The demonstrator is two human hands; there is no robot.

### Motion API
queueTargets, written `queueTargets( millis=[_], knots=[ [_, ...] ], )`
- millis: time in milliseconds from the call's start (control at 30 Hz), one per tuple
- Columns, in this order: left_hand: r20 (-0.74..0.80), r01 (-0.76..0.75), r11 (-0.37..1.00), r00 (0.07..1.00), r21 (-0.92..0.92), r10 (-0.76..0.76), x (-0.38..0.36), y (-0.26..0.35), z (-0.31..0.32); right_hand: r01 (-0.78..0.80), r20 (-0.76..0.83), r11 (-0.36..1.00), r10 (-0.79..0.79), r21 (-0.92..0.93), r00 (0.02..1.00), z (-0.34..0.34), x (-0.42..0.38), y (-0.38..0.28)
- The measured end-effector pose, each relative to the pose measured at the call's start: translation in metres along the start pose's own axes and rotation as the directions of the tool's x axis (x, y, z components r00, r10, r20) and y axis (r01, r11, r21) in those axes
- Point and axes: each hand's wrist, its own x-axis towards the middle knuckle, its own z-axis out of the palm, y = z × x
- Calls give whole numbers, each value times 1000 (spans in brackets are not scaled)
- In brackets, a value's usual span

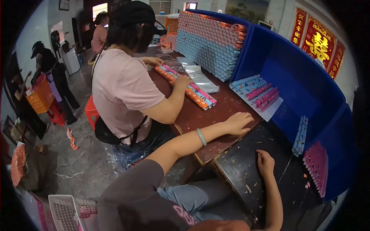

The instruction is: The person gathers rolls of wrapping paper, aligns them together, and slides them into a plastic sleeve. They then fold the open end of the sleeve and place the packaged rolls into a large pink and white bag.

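Observation:
My left hand point(239, 123), with a pale bangle on the wrist, lies flat and open on the brown table point(221, 144), fingers pointing right. Beyond its fingertips, several blue and pink patterned paper rolls point(262, 92) lie on a white sheet. My right hand point(266, 162) rests on the black tabletop point(246, 169) with its fingers loosely curled in; I see nothing in it. To its right, a few light-blue rolls point(300, 134) lean by the blue bin wall, and beside them is a row of pink rolls point(317, 167).
A co-worker point(125, 82) on my left holds down orange, blue and pink rolls point(192, 92) near clear plastic bags point(196, 75). Large blue bins point(300, 77) edge the table, with a tall stack of rolls point(210, 42) behind. White baskets point(63, 211) stand at lower left.

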Motion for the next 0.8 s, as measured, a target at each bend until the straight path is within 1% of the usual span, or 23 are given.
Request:
queueTargets(
  millis=[67, 100, 133, 167, 200, 267, 300, 333, 400, 433, 500, 567, 600, 667, 733, 767, 800],
  knots=[
    [-16, 28, 1000, 999, -13, -29, 2, 0, -4, 69, -19, 997, -68, 35, 998, -2, 1, 1],
    [-45, 1, 1000, 999, -1, -1, 4, -4, -3, 105, -26, 994, -104, 8, 994, 1, 0, 7],
    [-2, 9, 1000, 1000, -12, -9, 7, -7, -6, 93, 0, 996, -93, 13, 996, 0, -2, 8],
    [-3, 28, 999, 1000, 33, -28, 8, -5, -7, 87, 31, 996, -88, 17, 996, -2, -4, 6],
    [32, 58, 997, 998, 42, -59, 8, -8, -6, 91, 49, 996, -92, 23, 995, -2, -6, 10],
    [19, 64, 996, 998, 59, -65, 5, -9, -8, 69, 115, 997, -71, 18, 991, -3, -6, 10],
    [-19, 59, 996, 998, 71, -58, 3, -13, -5, 40, 161, 999, -40, 3, 986, -5, -5, 9],
    [-51, 52, 996, 998, 79, -49, 2, -16, -4, 69, 169, 997, -72, 26, 983, -3, -5, 13],
    [-57, 84, 994, 995, 66, -80, 1, -19, -3, 47, 89, 995, -55, 86, 995, 5, -9, 21],
    [-65, 94, 994, 994, 57, -90, 1, -18, -4, 131, 48, 984, -137, 122, 989, 10, -12, 32],
    [-56, 108, 993, 993, 39, -106, 0, -16, -4, 203, 8, 964, -207, 171, 978, 20, -12, 49],
    [-51, 123, 992, 991, 2, -122, 1, -13, -3, 49, 74, 967, -70, 249, 995, 17, -12, 50],
    [-16, 124, 992, 992, -32, -125, 1, -7, -9, -35, 106, 960, 6, 276, 994, 13, -15, 49],
    [-7, 108, 992, 994, -57, -109, 1, 0, -12, -152, 139, 944, 115, 293, 984, 6, -19, 35],
    [-29, 89, 992, 995, -88, -92, 1, 2, -8, -151, 108, 964, 130, 217, 986, 3, -3, 14],
    [-43, 79, 991, 996, -107, -84, 2, 3, -8, -82, 108, 980, 63, 184, 992, 4, 4, 18],
    [-124, 47, 994, 991, -94, -58, 1, 4, -5, -18, 119, 987, -1, 160, 993, 7, 11, 25]
  ],
)
